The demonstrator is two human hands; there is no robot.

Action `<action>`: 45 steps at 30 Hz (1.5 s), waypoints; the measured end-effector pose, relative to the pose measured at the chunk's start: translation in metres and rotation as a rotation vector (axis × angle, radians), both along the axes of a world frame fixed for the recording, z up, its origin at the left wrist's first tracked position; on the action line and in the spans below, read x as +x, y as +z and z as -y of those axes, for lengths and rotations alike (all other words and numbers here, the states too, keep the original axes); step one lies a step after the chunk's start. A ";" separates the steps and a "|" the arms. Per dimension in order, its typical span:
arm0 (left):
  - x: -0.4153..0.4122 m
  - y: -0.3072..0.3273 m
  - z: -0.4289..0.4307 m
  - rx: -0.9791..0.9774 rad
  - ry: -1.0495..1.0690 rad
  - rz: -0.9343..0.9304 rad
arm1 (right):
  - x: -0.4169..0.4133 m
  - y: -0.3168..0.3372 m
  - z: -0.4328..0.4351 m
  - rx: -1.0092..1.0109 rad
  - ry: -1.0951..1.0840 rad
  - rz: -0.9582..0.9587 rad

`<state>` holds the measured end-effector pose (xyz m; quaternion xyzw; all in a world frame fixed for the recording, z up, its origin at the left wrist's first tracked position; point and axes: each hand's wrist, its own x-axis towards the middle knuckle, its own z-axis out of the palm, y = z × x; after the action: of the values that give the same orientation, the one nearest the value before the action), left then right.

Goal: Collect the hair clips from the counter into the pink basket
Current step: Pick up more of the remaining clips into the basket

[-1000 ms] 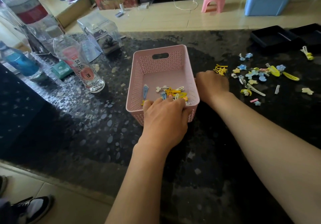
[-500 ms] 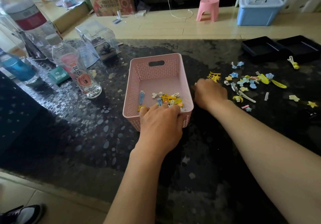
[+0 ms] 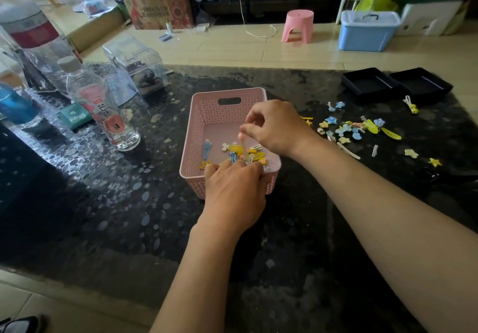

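The pink basket (image 3: 204, 115) stands mid-counter with several blue, yellow and white hair clips (image 3: 240, 151) on its floor. My left hand (image 3: 234, 193) grips the basket's near rim, fingers curled over the edge. Above the basket's right half, my right hand (image 3: 274, 125) pinches a long pale hair clip (image 3: 243, 146) that hangs down from the fingertips into the basket. A scatter of loose hair clips (image 3: 359, 131) in blue, yellow and white lies on the black counter to the right of the basket.
A clear bottle with a red label (image 3: 103, 110) stands left of the basket, with a blue bottle (image 3: 15, 105) and a clear box (image 3: 137, 66) behind. Two black trays (image 3: 393, 84) sit at the back right. The counter's near edge runs along the bottom.
My right hand has lifted off the counter beside the basket and moved left over it, now holding a long pale clip. My left hand stays on the near rim.
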<state>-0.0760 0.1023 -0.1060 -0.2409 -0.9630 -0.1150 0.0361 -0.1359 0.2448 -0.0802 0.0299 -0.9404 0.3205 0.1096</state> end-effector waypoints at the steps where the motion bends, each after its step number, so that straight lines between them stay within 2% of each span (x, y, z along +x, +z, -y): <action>1: 0.000 0.000 -0.001 -0.004 -0.002 -0.005 | 0.000 -0.003 -0.005 -0.005 -0.036 -0.037; 3: 0.001 0.000 -0.003 -0.012 -0.002 -0.010 | -0.002 -0.009 -0.017 -0.002 -0.173 -0.143; 5: 0.000 0.000 -0.005 -0.012 -0.001 0.008 | -0.008 -0.019 -0.034 0.036 -0.322 -0.150; 6: 0.000 0.001 -0.005 -0.011 -0.001 0.018 | -0.012 -0.024 -0.043 0.078 -0.367 -0.078; 10: 0.000 0.002 -0.006 0.003 -0.006 0.039 | -0.024 -0.048 -0.071 0.370 -0.390 0.426; 14: -0.001 0.003 -0.007 0.009 -0.010 0.036 | -0.035 -0.062 -0.086 0.493 -0.330 0.613; 16: -0.001 0.003 -0.008 0.010 -0.015 0.030 | -0.038 -0.065 -0.090 0.539 -0.277 0.599; 23: 0.000 0.003 -0.009 0.015 -0.013 0.028 | -0.033 -0.061 -0.087 0.632 -0.242 0.324; 26: 0.000 0.003 -0.010 0.019 -0.013 0.035 | -0.027 -0.055 -0.083 0.545 -0.277 0.331; 31: 0.000 0.002 -0.009 0.021 -0.015 0.046 | -0.021 -0.050 -0.081 0.240 -0.392 0.317; 34: -0.001 0.002 -0.009 0.018 -0.012 0.041 | -0.015 -0.042 -0.080 -0.073 -0.468 0.273; 37: -0.001 0.001 -0.009 0.012 -0.009 0.033 | -0.011 -0.023 -0.069 -0.330 -0.461 0.128; 41: 0.001 0.001 -0.009 0.007 -0.006 0.017 | -0.008 0.008 -0.044 -0.357 -0.348 -0.032; 45: 0.000 0.000 -0.008 0.007 -0.021 0.039 | -0.004 0.025 -0.016 -0.370 -0.147 -0.043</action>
<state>-0.0763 0.1101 -0.1056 -0.2487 -0.9605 -0.1237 0.0169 -0.1396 0.2603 -0.0548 -0.0526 -0.8625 0.4784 0.1565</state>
